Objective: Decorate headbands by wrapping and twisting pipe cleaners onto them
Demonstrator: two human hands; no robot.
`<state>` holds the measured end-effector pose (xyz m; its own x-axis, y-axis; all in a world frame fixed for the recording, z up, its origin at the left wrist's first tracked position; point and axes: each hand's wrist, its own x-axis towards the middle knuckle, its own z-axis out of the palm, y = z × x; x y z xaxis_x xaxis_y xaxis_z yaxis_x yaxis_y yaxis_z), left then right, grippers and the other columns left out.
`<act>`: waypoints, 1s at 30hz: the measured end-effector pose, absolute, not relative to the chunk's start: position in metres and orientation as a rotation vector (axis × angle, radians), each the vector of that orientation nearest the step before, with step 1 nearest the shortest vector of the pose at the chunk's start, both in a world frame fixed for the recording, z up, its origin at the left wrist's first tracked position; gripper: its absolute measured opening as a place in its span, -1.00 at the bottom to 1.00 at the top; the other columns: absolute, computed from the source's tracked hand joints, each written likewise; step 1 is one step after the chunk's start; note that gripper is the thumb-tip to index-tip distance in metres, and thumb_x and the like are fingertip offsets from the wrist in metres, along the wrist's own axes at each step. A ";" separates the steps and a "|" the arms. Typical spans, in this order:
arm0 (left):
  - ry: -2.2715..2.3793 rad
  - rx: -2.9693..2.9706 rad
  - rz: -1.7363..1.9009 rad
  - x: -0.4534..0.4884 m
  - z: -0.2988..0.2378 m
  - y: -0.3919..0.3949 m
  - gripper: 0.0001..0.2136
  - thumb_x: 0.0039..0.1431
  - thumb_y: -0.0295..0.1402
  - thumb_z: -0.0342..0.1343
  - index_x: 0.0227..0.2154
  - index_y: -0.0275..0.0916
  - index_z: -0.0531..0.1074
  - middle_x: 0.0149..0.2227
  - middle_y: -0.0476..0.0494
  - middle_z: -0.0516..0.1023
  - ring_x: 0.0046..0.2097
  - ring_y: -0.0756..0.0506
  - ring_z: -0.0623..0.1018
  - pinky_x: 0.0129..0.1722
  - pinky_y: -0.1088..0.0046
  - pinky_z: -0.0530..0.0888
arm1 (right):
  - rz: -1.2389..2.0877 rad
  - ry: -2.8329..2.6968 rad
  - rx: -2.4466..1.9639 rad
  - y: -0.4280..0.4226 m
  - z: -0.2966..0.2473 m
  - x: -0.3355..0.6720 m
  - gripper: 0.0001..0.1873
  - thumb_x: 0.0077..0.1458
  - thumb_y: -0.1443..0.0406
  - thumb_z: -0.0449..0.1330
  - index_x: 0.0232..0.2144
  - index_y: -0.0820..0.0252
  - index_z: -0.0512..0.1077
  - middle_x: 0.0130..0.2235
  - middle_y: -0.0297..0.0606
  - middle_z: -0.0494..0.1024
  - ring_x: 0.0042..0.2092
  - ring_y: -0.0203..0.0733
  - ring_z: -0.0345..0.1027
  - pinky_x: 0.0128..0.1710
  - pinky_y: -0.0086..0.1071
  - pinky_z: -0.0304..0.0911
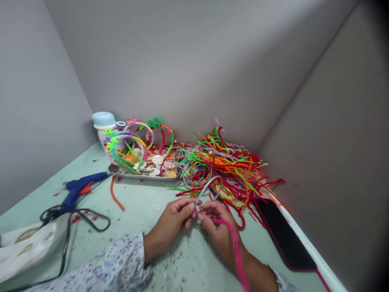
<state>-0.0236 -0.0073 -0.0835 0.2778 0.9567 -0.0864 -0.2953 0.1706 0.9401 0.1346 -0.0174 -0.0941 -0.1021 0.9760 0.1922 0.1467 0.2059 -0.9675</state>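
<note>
A thin grey headband [206, 187] stands up from my fingers, its arch turned toward the pile behind. My left hand [170, 221] pinches one end of it between thumb and forefinger. Close beside it, my right hand [220, 231] is closed on a fuzzy pink pipe cleaner [234, 243], whose near end meets the headband at my fingertips. The rest of that strand runs over the right hand and down past the wrist. Fingers partly hide the spot where strand and band touch.
Behind my hands lie a heap of coloured pipe cleaners [231, 162] and bare grey headbands [194, 174]. A metal tray [142, 176] holds round discs and wrapped headbands, beside a white bottle [103, 125]. At left are a blue glue gun [75, 190] and its cord; at right, a phone [285, 235].
</note>
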 end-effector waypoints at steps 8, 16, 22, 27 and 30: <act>0.804 0.942 1.021 -0.023 -0.080 -0.010 -0.72 0.07 -0.37 0.22 -0.14 -0.29 0.40 -0.46 0.04 0.39 -0.56 0.13 0.28 -0.57 0.62 0.16 | 1.054 -1.510 -1.082 -0.020 -0.091 0.138 -0.89 0.12 0.24 0.17 -0.37 0.17 0.38 -0.44 -0.34 0.45 -0.45 -0.31 0.32 -0.50 -0.49 0.26; 0.892 1.100 0.994 -0.020 -0.079 -0.012 -0.85 0.12 -0.32 0.13 -0.40 -0.33 0.39 -0.56 0.06 0.35 -0.61 0.13 0.26 -0.61 0.61 0.14 | 0.980 -1.568 -1.021 -0.023 -0.084 0.141 -0.93 0.11 0.29 0.16 -0.38 0.18 0.39 -0.44 -0.34 0.43 -0.45 -0.31 0.32 -0.50 -0.49 0.26; 0.897 1.053 1.052 -0.022 -0.082 -0.014 -0.92 0.09 -0.38 0.10 -0.40 -0.30 0.38 -0.58 0.09 0.33 -0.62 0.13 0.24 -0.62 0.61 0.14 | 0.974 -1.730 -0.818 -0.026 -0.089 0.137 -0.71 0.04 0.43 0.15 -0.14 0.13 0.35 -0.29 -0.30 0.44 -0.31 -0.25 0.39 -0.33 -0.41 0.34; 0.925 1.076 1.057 -0.023 -0.080 -0.014 -0.92 0.04 -0.39 0.10 -0.44 -0.31 0.38 -0.60 0.09 0.31 -0.63 0.12 0.23 -0.64 0.61 0.12 | 0.747 -1.805 -0.923 -0.023 -0.094 0.136 -0.73 0.10 0.43 0.13 -0.13 0.12 0.38 -0.28 -0.27 0.43 -0.30 -0.22 0.36 -0.32 -0.36 0.32; 0.931 1.091 1.052 -0.022 -0.077 -0.014 -0.91 0.03 -0.38 0.11 -0.47 -0.31 0.37 -0.61 0.09 0.31 -0.63 0.11 0.22 -0.64 0.60 0.13 | 0.613 -1.854 -0.939 -0.022 -0.089 0.139 -0.82 0.13 0.41 0.14 -0.19 0.13 0.42 -0.29 -0.25 0.44 -0.29 -0.21 0.35 -0.36 -0.38 0.30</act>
